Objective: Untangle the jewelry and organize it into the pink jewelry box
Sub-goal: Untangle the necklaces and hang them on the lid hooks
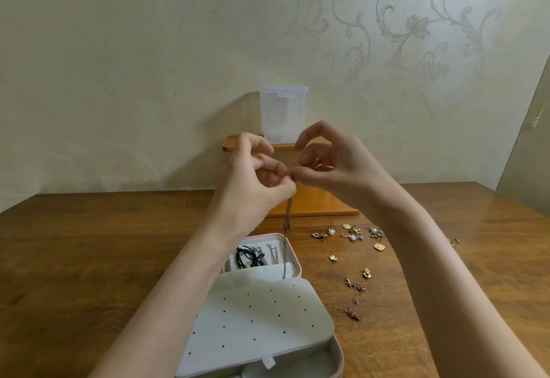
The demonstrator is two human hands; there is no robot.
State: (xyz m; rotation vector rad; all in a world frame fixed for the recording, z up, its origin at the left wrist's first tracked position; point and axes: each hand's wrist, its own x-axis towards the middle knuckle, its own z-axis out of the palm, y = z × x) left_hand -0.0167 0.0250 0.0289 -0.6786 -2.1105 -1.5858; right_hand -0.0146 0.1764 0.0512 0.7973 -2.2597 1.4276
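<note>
The left hand and the right hand meet in the air above the far end of the jewelry box, fingers curled, thumb and forefinger of each pinching the top of a thin dark chain at the same spot. The chain hangs straight down from the pinch, its lower end dropping into the rear compartment of the box.

The brown wooden table carries everything. Against the wall at its back stands an orange wooden stand with a clear plastic container on its upper shelf.

The pink jewelry box lies open in front of the person, a white flap dotted with small holes folded over its near half. In the rear section lie a black cord and several chains.

To the right of the box, on the table, a rose-gold necklace lies crumpled, and beyond it a scatter of gold and pearl earrings.
</note>
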